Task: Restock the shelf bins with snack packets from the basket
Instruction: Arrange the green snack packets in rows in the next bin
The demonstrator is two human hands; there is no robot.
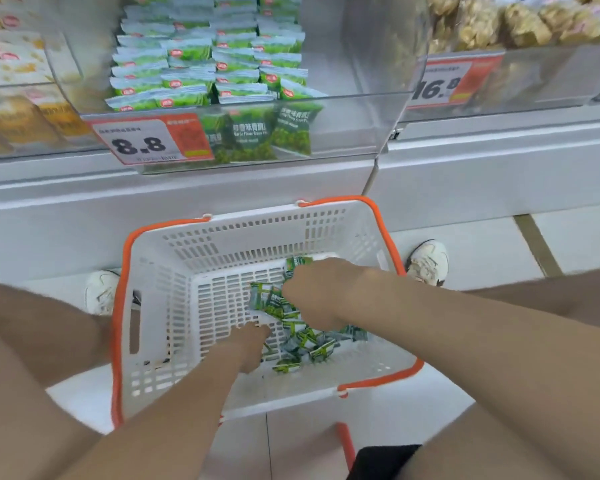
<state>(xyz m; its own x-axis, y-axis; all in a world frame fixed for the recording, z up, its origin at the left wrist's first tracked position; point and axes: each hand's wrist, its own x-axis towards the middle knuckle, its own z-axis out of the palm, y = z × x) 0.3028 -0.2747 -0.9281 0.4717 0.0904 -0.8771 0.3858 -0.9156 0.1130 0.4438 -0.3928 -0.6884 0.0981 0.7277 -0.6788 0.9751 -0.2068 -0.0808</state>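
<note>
A white basket (160,327) with orange handles sits on the floor below the shelf. Several small green snack packets (312,344) lie in its right half. My right hand (316,292) is down in the basket with its fingers curled round a bunch of green packets (274,301). My left hand (252,344) reaches into the pile from the near side, and its fingertips are hidden among the packets. Above, a clear shelf bin (343,133) holds stacked rows of the same green packets (201,57), with empty room at its right side.
A price tag reading 8.8 (149,142) hangs on the bin's front. The left neighbour bin (18,109) holds yellow packets; the right bin (520,74) holds bagged snacks and a 16.8 tag. My shoes (428,263) and knees flank the basket on the white tile floor.
</note>
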